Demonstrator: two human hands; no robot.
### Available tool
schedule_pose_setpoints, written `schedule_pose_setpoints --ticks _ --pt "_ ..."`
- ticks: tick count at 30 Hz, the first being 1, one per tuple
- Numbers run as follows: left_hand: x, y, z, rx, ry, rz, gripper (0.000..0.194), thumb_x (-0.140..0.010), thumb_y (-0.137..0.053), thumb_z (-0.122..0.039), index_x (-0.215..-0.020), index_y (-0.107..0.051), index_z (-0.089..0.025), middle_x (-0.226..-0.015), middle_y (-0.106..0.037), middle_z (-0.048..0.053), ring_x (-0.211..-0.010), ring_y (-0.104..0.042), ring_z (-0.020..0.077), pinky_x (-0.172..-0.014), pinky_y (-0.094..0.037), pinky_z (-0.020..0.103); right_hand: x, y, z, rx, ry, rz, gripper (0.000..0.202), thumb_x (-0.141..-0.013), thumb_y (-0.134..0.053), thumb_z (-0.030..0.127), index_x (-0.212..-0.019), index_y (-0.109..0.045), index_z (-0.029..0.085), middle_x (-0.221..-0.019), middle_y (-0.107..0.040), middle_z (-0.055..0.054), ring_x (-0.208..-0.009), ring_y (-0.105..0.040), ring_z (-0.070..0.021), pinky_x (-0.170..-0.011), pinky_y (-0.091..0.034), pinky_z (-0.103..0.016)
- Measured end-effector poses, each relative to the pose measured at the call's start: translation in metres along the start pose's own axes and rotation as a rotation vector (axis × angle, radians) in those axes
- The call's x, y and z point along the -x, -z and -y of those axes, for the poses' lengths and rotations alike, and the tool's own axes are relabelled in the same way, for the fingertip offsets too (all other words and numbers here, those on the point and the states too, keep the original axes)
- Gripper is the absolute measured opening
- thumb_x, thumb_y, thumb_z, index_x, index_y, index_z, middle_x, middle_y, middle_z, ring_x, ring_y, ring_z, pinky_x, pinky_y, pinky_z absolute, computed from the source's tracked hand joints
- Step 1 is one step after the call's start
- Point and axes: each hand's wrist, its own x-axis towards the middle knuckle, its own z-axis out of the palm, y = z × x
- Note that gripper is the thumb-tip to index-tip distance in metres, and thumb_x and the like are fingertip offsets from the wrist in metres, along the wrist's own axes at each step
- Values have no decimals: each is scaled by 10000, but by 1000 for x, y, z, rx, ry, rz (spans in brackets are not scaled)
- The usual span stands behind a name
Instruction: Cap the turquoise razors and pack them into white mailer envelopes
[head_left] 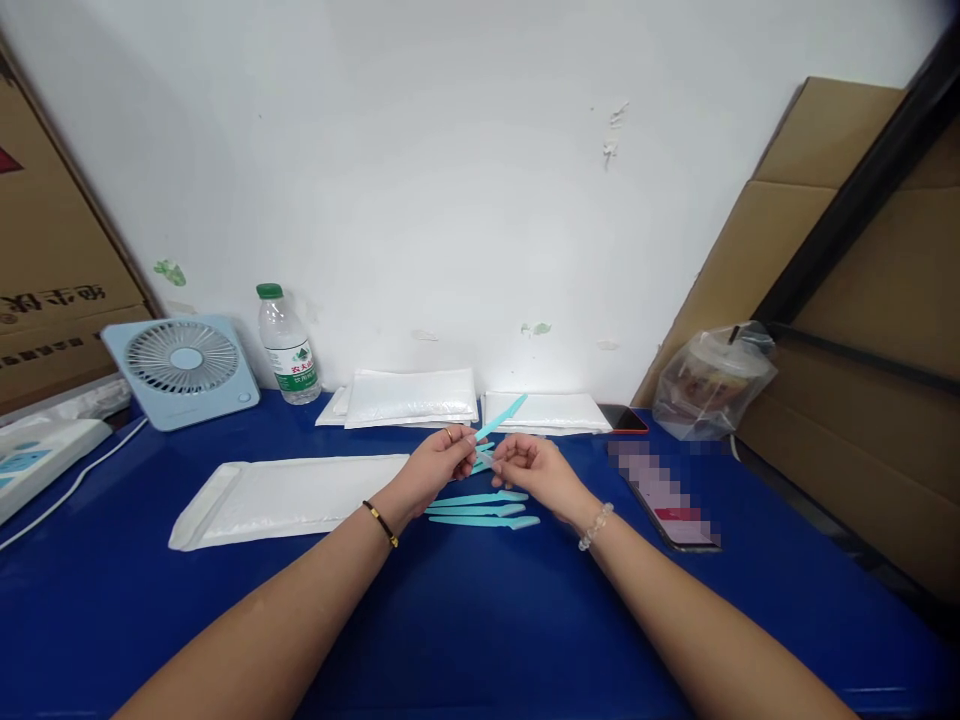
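My left hand is closed on a turquoise eyebrow razor, which slants up to the right from the fingertips. Close beside it, my right hand pinches a small translucent piece, perhaps a blade cover; its exact kind is unclear. Behind the fingers more turquoise shows, partly hidden. Several like razors lie side by side on the blue table just below the hands, among them the nearest razor; their left ends run in under my left hand. A white padded mailer lies flat to the left, partly behind my left forearm.
More padded mailers lie along the wall, with another stack beside them. At left are a blue fan, a water bottle and a power strip. A phone and a bagged drink cup are at right.
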Motion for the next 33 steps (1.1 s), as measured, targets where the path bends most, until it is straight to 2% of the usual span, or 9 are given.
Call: schedule_pose_setpoints --ticks 3,5,7,11,16,21,26,33 --pt "3 -4 -2 21 10 49 285 -773 -581 -413 -869 -497 -158 -677 -512 -19 -562 -463 69 -565 -371 208 1 -2 0 158 35 80 246 -697 -672 319 -879 -598 170 -667 -619 -1 -587 -606 -126 -535 -456 -236" --pt "4 -6 -2 -7 -18 57 278 -787 -564 -409 -888 -502 -158 -675 -509 -21 -561 -459 69 -565 -370 210 1 0 2 183 53 81 209 -707 -653 307 -859 -593 176 -657 -607 6 -569 -600 -126 -536 -454 -242" --pt "4 -5 -3 -65 -60 30 264 -800 -543 -400 -897 -513 -157 -673 -504 -24 -561 -450 69 -569 -366 211 0 6 5 124 76 -9 213 -710 -646 299 -881 -574 194 -651 -581 29 -549 -604 -123 -526 -447 -237" --pt "2 -1 -4 -158 -98 -33 238 -806 -519 -382 -880 -518 -156 -664 -499 -29 -561 -435 70 -577 -359 208 -4 25 11 -58 165 -289 382 -712 -653 325 -1058 -512 246 -654 -564 48 -628 -646 -148 -545 -451 -228" --pt "3 1 -3 -261 -98 -32 243 -812 -492 -393 -877 -526 -162 -654 -495 -32 -557 -437 78 -579 -370 211 -7 37 13 -158 189 -418 333 -748 -618 411 -1013 -527 230 -836 -625 -21 -789 -656 -186 -614 -481 -259" --pt "3 0 -1 -372 -90 -50 270 -812 -471 -424 -873 -534 -169 -647 -491 -32 -545 -436 84 -566 -378 214 -7 33 9 -111 189 -373 333 -782 -584 414 -1053 -528 230 -787 -613 -16 -754 -642 -175 -602 -473 -257" --pt "1 2 2 -441 -82 -76 272 -800 -471 -422 -875 -551 -173 -638 -502 -32 -534 -447 88 -546 -382 213 -7 33 9 -73 196 -373 312 -794 -563 411 -1050 -536 233 -892 -615 -38 -724 -612 -153 -575 -457 -248" --pt "1 2 1 -433 -79 -86 268 -794 -474 -418 -870 -547 -172 -637 -495 -34 -530 -440 87 -546 -384 213 -4 31 12 -42 199 -341 264 -807 -548 385 -1019 -549 228 -713 -597 -14 -700 -588 -153 -564 -447 -248"
